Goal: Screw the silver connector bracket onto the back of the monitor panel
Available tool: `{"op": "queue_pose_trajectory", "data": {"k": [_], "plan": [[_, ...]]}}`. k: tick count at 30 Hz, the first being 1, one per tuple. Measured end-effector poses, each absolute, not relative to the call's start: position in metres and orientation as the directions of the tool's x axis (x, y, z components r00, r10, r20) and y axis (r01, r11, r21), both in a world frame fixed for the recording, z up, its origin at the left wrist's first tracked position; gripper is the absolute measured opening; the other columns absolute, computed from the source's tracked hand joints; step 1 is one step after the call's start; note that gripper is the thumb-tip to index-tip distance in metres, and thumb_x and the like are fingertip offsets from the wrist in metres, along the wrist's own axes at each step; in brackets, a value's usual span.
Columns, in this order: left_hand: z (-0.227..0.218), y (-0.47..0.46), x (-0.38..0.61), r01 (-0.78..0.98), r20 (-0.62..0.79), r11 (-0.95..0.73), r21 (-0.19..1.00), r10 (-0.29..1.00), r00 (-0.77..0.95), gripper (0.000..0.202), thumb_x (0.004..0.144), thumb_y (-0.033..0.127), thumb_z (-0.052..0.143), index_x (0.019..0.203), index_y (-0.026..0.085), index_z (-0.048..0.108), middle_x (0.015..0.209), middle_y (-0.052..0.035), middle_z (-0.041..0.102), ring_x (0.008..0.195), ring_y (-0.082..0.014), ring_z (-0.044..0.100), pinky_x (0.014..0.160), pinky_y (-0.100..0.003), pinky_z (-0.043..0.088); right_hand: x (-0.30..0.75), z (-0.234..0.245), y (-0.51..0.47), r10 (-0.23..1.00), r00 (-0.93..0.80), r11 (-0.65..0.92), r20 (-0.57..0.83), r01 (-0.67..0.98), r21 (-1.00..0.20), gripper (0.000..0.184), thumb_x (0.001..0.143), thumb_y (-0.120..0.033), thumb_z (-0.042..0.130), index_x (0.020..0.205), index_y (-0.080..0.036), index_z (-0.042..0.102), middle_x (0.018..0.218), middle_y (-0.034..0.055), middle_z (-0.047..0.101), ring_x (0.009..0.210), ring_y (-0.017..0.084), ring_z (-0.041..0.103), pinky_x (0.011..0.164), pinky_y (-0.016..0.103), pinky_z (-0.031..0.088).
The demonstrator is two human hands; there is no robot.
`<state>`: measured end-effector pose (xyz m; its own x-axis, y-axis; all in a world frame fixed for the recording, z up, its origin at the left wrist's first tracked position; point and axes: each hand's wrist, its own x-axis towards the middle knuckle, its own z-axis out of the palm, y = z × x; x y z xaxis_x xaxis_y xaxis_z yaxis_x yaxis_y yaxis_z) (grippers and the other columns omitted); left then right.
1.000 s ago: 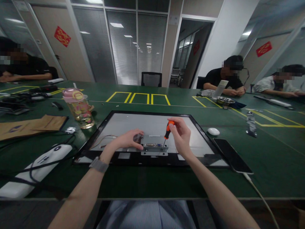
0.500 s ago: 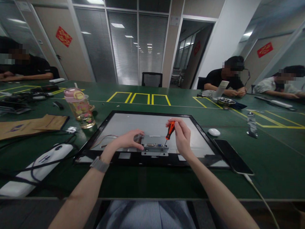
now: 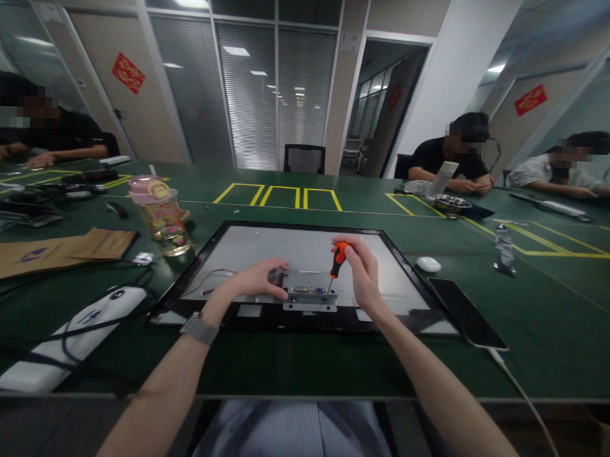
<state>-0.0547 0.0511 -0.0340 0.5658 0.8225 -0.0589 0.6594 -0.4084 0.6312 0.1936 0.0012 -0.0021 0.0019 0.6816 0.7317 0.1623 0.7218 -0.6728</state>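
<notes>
Screwdriver (image 3: 338, 259) slants steeply at the right end of the metal bracket (image 3: 303, 280) on the flat panel (image 3: 274, 244), handle leaning right and shaft pointing down, the right hand (image 3: 365, 274) nearer and closed on its handle. At the bracket's left end, the left hand (image 3: 257, 278) curves with thumb and fingers parted; whether it grips the metal I cannot tell. Farther out on the green surface (image 3: 300, 368), a pink-lidded bottle (image 3: 159, 213) left of the panel holds pale liquid (image 3: 176, 242), and a metal bowl (image 3: 454, 206) far right has contents too small to name.
</notes>
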Motion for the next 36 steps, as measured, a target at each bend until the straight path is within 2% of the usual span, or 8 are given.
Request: {"op": "queue_pose_trajectory", "data": {"k": [4,6,8,10,12,14,21,36], "plan": [[-0.034,0.051,-0.054,0.656,-0.058,-0.405,0.637,0.823,0.565,0.068,0.059,0.048,0.078,0.118,0.022,0.056,0.14,-0.0068,0.048,0.127,-0.027,0.043,0.109,-0.037,0.031,0.196,0.001,0.0,0.583,-0.174,0.774,0.794,0.415,-0.478,0.032,0.09,-0.022,0.048,0.121,-0.026,0.057,0.097,0.0042,0.063,0.082,0.017,0.058,0.078,0.036,0.049],[-0.035,0.052,-0.054,0.654,-0.05,-0.41,0.636,0.824,0.565,0.069,0.059,0.048,0.078,0.118,0.021,0.056,0.138,-0.0074,0.049,0.127,-0.0265,0.044,0.109,-0.036,0.031,0.197,-0.001,-0.001,0.535,-0.154,0.786,0.831,0.453,-0.422,0.034,0.09,-0.02,0.049,0.123,-0.025,0.055,0.093,0.0036,0.063,0.075,0.015,0.058,0.069,0.032,0.052],[-0.036,0.053,-0.054,0.649,-0.04,-0.421,0.634,0.82,0.571,0.069,0.058,0.048,0.079,0.117,0.021,0.056,0.138,-0.0072,0.049,0.126,-0.0261,0.045,0.108,-0.036,0.032,0.196,-0.005,-0.001,0.49,-0.064,0.786,0.87,0.465,-0.408,0.035,0.087,-0.019,0.053,0.122,-0.025,0.056,0.091,0.0034,0.063,0.071,0.014,0.058,0.057,0.026,0.053],[-0.037,0.053,-0.055,0.646,-0.037,-0.425,0.634,0.818,0.574,0.069,0.058,0.049,0.079,0.117,0.022,0.056,0.138,-0.0061,0.049,0.126,-0.0259,0.045,0.107,-0.035,0.033,0.193,-0.009,-0.003,0.468,0.063,0.787,0.882,0.424,-0.448,0.035,0.085,-0.019,0.058,0.12,-0.025,0.057,0.09,0.0031,0.062,0.068,0.013,0.06,0.048,0.023,0.053],[-0.037,0.053,-0.055,0.647,-0.04,-0.425,0.633,0.817,0.576,0.068,0.058,0.05,0.078,0.117,0.023,0.057,0.138,-0.0053,0.049,0.126,-0.0259,0.045,0.106,-0.035,0.033,0.188,-0.012,-0.005,0.51,0.143,0.796,0.848,0.295,-0.529,0.037,0.085,-0.019,0.058,0.121,-0.026,0.055,0.089,0.002,0.06,0.064,0.012,0.062,0.042,0.021,0.054],[-0.037,0.053,-0.055,0.648,-0.041,-0.428,0.629,0.815,0.578,0.067,0.059,0.05,0.078,0.116,0.023,0.057,0.138,-0.0051,0.049,0.126,-0.0256,0.045,0.106,-0.035,0.033,0.182,-0.015,-0.008,0.575,0.126,0.79,0.808,0.169,-0.589,0.036,0.086,-0.02,0.058,0.121,-0.027,0.054,0.085,0.0004,0.058,0.066,0.014,0.066,0.045,0.023,0.058],[-0.035,0.053,-0.054,0.657,-0.046,-0.431,0.618,0.815,0.578,0.068,0.058,0.049,0.079,0.116,0.023,0.057,0.138,-0.0054,0.049,0.127,-0.0254,0.043,0.107,-0.035,0.031,0.17,-0.023,-0.011,0.671,0.058,0.739,0.739,0.025,-0.673,0.031,0.085,-0.023,0.06,0.115,-0.025,0.053,0.082,-0.001,0.057,0.072,0.017,0.071,0.05,0.025,0.063],[-0.038,0.054,-0.054,0.651,-0.037,-0.433,0.623,0.816,0.577,0.066,0.058,0.046,0.079,0.116,0.023,0.057,0.138,-0.0052,0.049,0.126,-0.0253,0.044,0.107,-0.036,0.031,0.169,-0.027,-0.009,0.697,0.041,0.716,0.716,0.03,-0.698,0.029,0.085,-0.023,0.06,0.113,-0.025,0.055,0.083,-0.0006,0.057,0.071,0.016,0.071,0.05,0.024,0.063]]}}
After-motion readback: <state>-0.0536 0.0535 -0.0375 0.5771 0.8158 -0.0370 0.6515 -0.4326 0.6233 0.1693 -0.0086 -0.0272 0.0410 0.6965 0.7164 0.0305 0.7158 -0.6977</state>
